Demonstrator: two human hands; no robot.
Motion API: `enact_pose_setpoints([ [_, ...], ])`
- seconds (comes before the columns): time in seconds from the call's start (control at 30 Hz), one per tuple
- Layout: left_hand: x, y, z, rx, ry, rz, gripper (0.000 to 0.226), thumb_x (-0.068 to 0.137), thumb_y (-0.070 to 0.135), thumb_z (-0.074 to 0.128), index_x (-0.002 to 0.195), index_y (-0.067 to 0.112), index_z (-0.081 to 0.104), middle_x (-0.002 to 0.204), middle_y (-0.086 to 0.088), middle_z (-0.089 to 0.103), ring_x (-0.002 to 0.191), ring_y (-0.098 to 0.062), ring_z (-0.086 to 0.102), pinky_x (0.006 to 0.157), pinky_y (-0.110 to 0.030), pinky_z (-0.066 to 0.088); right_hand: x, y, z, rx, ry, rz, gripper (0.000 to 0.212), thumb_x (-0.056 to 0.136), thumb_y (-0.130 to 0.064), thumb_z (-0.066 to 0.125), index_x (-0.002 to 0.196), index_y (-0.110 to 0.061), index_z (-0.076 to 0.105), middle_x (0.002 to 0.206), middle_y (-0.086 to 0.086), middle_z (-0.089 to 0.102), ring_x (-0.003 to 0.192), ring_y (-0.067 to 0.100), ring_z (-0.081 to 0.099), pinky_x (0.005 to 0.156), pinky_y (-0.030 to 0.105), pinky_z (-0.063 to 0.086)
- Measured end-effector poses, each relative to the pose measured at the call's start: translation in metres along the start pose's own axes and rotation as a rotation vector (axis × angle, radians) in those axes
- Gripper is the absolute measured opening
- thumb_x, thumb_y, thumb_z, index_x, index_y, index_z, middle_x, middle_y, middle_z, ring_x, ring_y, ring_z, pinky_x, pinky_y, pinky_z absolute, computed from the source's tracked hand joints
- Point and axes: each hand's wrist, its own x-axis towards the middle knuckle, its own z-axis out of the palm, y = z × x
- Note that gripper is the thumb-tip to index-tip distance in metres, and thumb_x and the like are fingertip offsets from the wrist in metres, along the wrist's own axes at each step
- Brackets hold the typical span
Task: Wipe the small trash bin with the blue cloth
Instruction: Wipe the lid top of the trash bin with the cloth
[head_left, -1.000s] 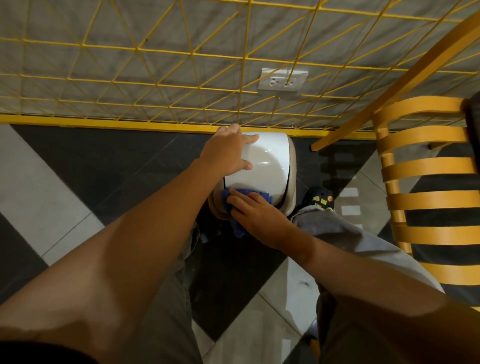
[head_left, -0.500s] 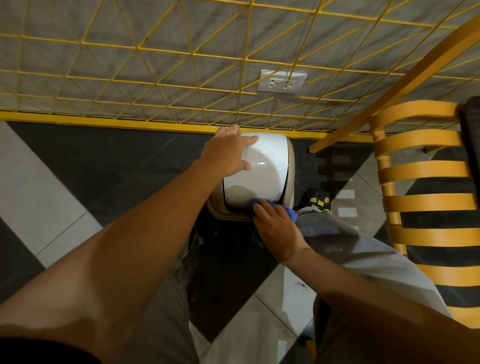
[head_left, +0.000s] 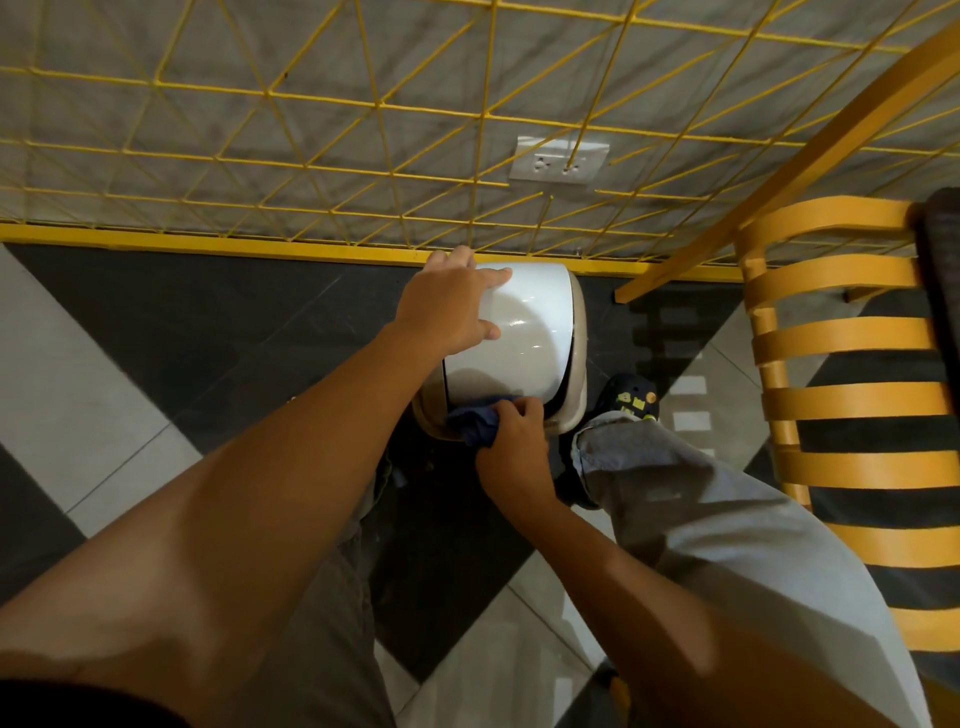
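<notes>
Grey wall fills the top of your view, covered by a yellow wire grid of squares and diagonals, with a white double socket plate fixed behind the wires and a yellow skirting strip along its foot. Below it runs a floor of black and pale grey tiles laid in diagonals. On your right stands a yellow slatted wooden chair, and a slanted yellow bar reaches down from the upper right corner to end near the bin. Your black shoe with yellow markings sits just beside the bin's right side, under your grey trouser leg, so that side is crowded. The small white glossy trash bin with a beige rim stands on the dark tile close against the skirting, between your shoe and open floor. Your left hand lies flat on the lid's upper left corner, fingers stretched toward the far edge, thumb out across the white surface, arm reaching in from the lower left. Your right hand has its fingers curled round a bunched dark blue cloth, pressing it against the near edge where lid meets beige rim; the wrist is bent, the forearm coming from the lower right.
</notes>
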Motion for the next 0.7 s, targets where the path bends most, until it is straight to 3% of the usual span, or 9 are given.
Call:
enact_pose_setpoints([
  [0.1,0.0,0.0,0.0,0.002,0.011,-0.001,0.069,0.075,0.036,0.071,0.137,0.03,0.04,0.125,-0.009,0.046,0.116,-0.028,0.04,0.091,-0.04,0.042,-0.004,-0.006,0.005,0.135,-0.027,-0.057,0.034,0.082,-0.002,0.058,0.115,-0.007,0.051,0.13,0.014,0.036,0.115,0.029,0.045,0.104,0.039,0.039],
  [0.2,0.0,0.0,0.002,0.0,0.014,-0.004,0.069,0.076,0.035,0.07,0.137,0.03,0.039,0.126,-0.009,0.046,0.117,-0.028,0.04,0.093,-0.04,0.041,-0.008,-0.003,0.002,0.183,-0.031,-0.087,0.036,0.081,0.001,0.058,0.116,-0.007,0.051,0.13,0.013,0.038,0.115,0.024,0.046,0.102,0.024,0.037],
  [0.3,-0.001,0.0,0.002,-0.007,0.002,-0.004,0.068,0.078,0.035,0.069,0.138,0.03,0.038,0.129,-0.009,0.044,0.12,-0.028,0.038,0.096,-0.04,0.04,-0.011,0.003,-0.005,0.218,-0.003,-0.134,0.032,0.081,0.001,0.059,0.113,-0.003,0.054,0.121,0.014,0.046,0.108,0.02,0.048,0.088,0.01,0.031],
  [0.4,0.0,-0.002,0.003,-0.027,-0.037,-0.008,0.068,0.08,0.034,0.067,0.14,0.029,0.034,0.135,-0.009,0.039,0.125,-0.028,0.034,0.101,-0.04,0.036,-0.014,0.004,-0.018,0.362,0.066,-0.093,0.024,0.083,-0.003,0.059,0.107,-0.004,0.057,0.107,0.012,0.057,0.095,0.017,0.054,0.082,0.017,0.04],
  [0.5,-0.001,-0.002,0.003,-0.047,-0.084,-0.022,0.068,0.083,0.033,0.064,0.142,0.029,0.03,0.143,-0.009,0.033,0.133,-0.028,0.027,0.105,-0.042,0.032,-0.018,0.004,-0.035,0.681,0.115,0.06,0.02,0.085,-0.005,0.058,0.099,-0.019,0.057,0.095,0.002,0.063,0.092,0.02,0.062,0.082,0.029,0.049],
  [0.6,-0.005,-0.001,-0.002,-0.126,-0.056,-0.05,0.066,0.085,0.03,0.061,0.143,0.026,0.029,0.148,-0.01,0.03,0.136,-0.029,0.024,0.108,-0.041,0.028,-0.013,0.007,-0.059,1.032,0.097,0.164,0.028,0.089,-0.001,0.052,0.115,-0.01,0.054,0.107,0.015,0.062,0.097,0.029,0.059,0.083,0.039,0.049],
  [0.7,-0.012,0.005,-0.009,-0.269,0.124,-0.104,0.06,0.087,0.03,0.059,0.141,0.022,0.034,0.146,-0.01,0.034,0.135,-0.029,0.029,0.108,-0.038,0.028,-0.004,0.006,-0.083,1.293,0.104,0.229,0.04,0.09,-0.004,0.05,0.13,-0.006,0.046,0.12,0.02,0.057,0.096,0.026,0.059,0.077,0.031,0.049],
])
